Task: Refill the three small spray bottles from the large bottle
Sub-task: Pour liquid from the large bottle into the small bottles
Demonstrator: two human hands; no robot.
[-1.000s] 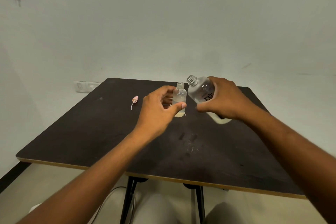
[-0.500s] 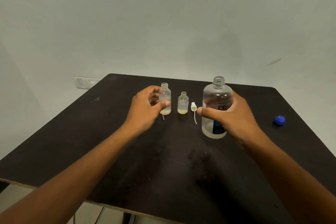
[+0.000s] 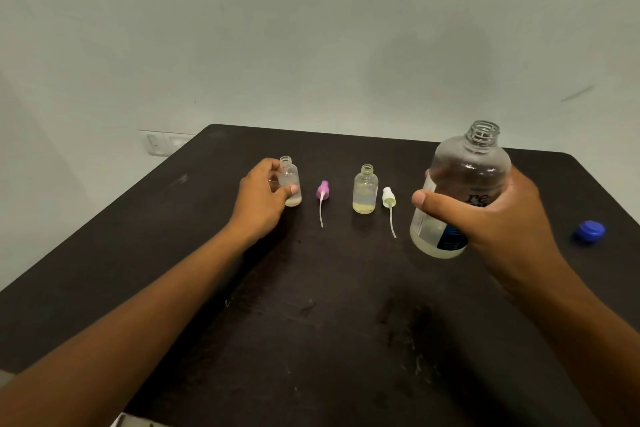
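My left hand (image 3: 261,199) holds a small clear spray bottle (image 3: 290,184), uncapped, upright on the dark table (image 3: 311,322), with a little pale liquid at its bottom. A second uncapped small bottle (image 3: 365,189) stands free to its right, also with yellowish liquid low down. A pink spray top (image 3: 322,191) with its tube lies between them. A white spray top (image 3: 388,198) lies right of the second bottle. My right hand (image 3: 491,218) grips the large clear bottle (image 3: 464,184), uncapped, nearly upright and tipped slightly right, with little liquid in it. Only two small bottles are in view.
A blue cap (image 3: 590,230) lies at the table's right side. A pale wall rises just behind the table, with a white socket plate (image 3: 162,142) low at the left. The table's far edge runs close behind the bottles.
The large bottle went from tilted at the small bottle's mouth to upright and right, apart from it. My left hand has brought its small bottle down to the left; the camera view shifted closer.
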